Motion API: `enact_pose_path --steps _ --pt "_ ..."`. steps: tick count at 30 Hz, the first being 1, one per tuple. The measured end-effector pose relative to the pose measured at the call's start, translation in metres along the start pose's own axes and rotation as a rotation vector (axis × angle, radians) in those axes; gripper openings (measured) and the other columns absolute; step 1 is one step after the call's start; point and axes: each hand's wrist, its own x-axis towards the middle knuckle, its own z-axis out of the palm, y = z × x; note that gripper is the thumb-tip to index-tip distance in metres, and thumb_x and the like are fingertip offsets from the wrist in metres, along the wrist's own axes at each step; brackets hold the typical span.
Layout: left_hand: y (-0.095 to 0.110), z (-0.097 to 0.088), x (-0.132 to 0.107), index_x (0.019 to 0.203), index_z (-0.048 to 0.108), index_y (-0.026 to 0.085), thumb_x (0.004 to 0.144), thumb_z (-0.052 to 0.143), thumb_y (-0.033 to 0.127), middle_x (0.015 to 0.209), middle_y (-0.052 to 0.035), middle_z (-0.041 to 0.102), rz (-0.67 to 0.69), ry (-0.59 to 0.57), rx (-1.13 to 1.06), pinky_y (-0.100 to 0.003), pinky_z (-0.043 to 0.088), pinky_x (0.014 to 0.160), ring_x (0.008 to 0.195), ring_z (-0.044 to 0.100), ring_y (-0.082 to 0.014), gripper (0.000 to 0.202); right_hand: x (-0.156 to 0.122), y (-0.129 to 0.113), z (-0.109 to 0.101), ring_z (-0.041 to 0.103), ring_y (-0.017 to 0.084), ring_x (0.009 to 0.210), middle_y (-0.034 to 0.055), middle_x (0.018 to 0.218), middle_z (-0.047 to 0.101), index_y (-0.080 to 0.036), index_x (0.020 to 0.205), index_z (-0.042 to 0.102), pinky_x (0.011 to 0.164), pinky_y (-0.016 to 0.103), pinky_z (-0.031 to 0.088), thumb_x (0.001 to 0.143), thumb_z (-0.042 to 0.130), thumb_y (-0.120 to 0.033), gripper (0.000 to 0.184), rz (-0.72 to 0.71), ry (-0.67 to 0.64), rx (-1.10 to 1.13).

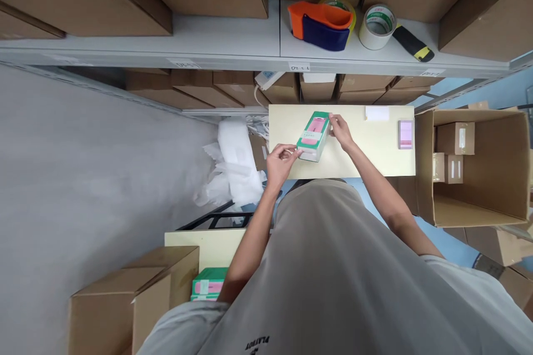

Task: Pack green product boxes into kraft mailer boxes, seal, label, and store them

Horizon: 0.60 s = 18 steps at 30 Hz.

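A green, white and pink product box sits tilted at an angle over the pale tabletop. My left hand pinches its near left corner between thumb and fingers. At the far right corner, the fingers of my right hand are closed on the box edge. Whether the box rests on the table or is slightly raised, I cannot tell. To the right on the table lie a white slip or card and a small purple-and-pink rectangular item.
Above is a grey shelf with cartons, an orange-and-blue tape dispenser, a white tape roll and a black-yellow cutter. An open carton with small boxes stands right. White wrapping hangs left; green boxes are lower left.
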Motion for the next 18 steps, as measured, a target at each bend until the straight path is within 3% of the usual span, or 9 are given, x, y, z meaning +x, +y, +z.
enact_pose_path --steps 3,5,10,13,18 --pt "0.02 0.005 0.033 0.105 0.087 0.024 0.079 0.102 0.052 0.092 -0.0025 0.077 0.051 0.013 0.001 -0.029 0.055 0.068 0.069 0.059 -0.0124 0.042 -0.015 0.015 0.018 0.072 0.016 0.065 0.0063 0.095 0.075 -0.022 0.105 0.065 0.062 0.026 0.057 0.116 0.05 -0.08 0.061 0.246 -0.125 0.01" --pt "0.027 0.012 0.059 0.114 0.087 0.023 0.079 0.1 0.049 0.094 -0.0018 0.078 0.048 0.019 -0.002 -0.026 0.053 0.068 0.07 0.06 -0.0118 0.045 -0.034 0.029 0.034 0.074 0.018 0.063 0.0071 0.088 0.074 -0.02 0.104 0.068 0.06 0.026 0.058 0.117 0.043 -0.084 0.07 0.392 -0.258 0.037" --pt "0.016 0.033 0.101 0.102 0.086 0.02 0.073 0.097 0.032 0.086 -0.0022 0.075 -0.148 -0.035 -0.037 -0.028 0.053 0.071 0.079 0.068 -0.017 0.034 -0.075 0.058 0.059 0.073 0.021 0.064 0.0114 0.078 0.077 -0.018 0.102 0.074 0.054 0.025 0.057 0.117 0.027 -0.086 0.085 0.648 -0.54 0.185" --pt "0.006 0.04 0.103 0.097 0.085 0.019 0.073 0.096 0.029 0.086 -0.0035 0.076 -0.203 -0.043 -0.064 -0.03 0.055 0.076 0.082 0.07 -0.0195 0.028 -0.08 0.066 0.058 0.072 0.022 0.064 0.0117 0.077 0.077 -0.019 0.103 0.074 0.051 0.026 0.057 0.117 0.027 -0.086 0.084 0.706 -0.563 0.256" --pt "0.003 0.038 0.09 0.105 0.086 0.019 0.075 0.101 0.028 0.089 -0.0047 0.074 -0.201 -0.028 -0.138 -0.034 0.06 0.085 0.088 0.072 -0.0231 0.035 -0.073 0.07 0.05 0.073 0.024 0.067 0.0087 0.078 0.072 -0.022 0.104 0.071 0.051 0.03 0.057 0.109 0.044 -0.094 0.077 0.681 -0.463 0.289"
